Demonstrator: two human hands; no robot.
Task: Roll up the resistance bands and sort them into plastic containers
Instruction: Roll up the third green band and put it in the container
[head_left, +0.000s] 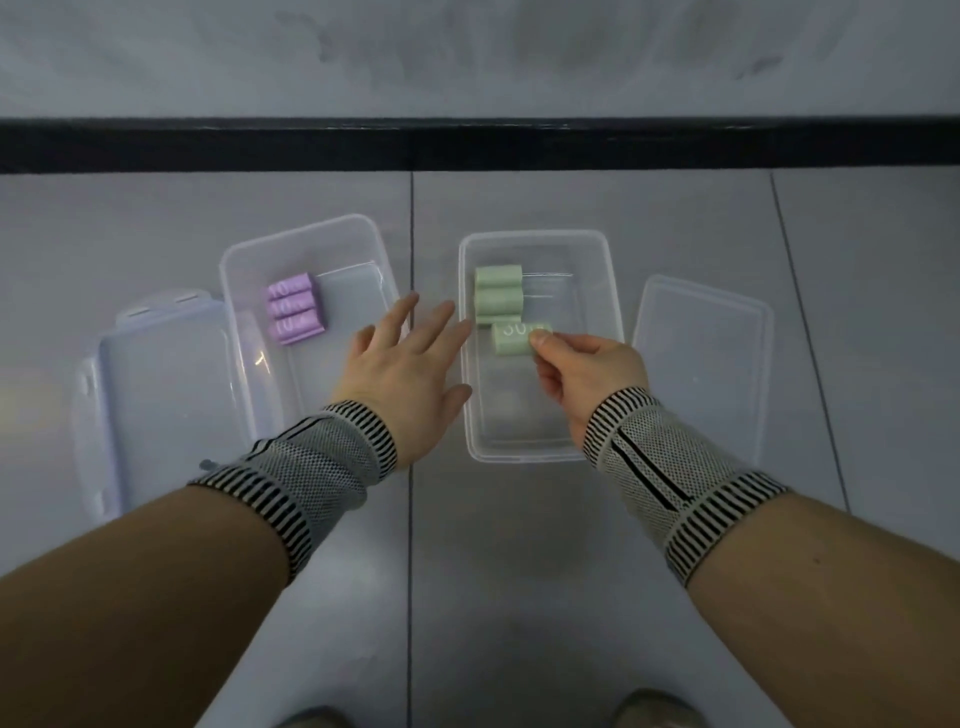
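The right hand (582, 374) pinches a rolled green band (517, 339) inside the right container (613, 312), just beside two green rolls (497, 293). The left hand (410, 364) hovers with fingers spread, left of that container.

Right hand (587, 371) pinches rolled green band (514, 339) over right clear container (613, 312), just beside two green rolls (497, 295) already inside. Left hand (402, 364) spread flat between containers, holding nothing. Left container (244, 291) holds three purple rolls (294, 307). Lids (156, 395) lie outside each container on grey floor (519, 571).
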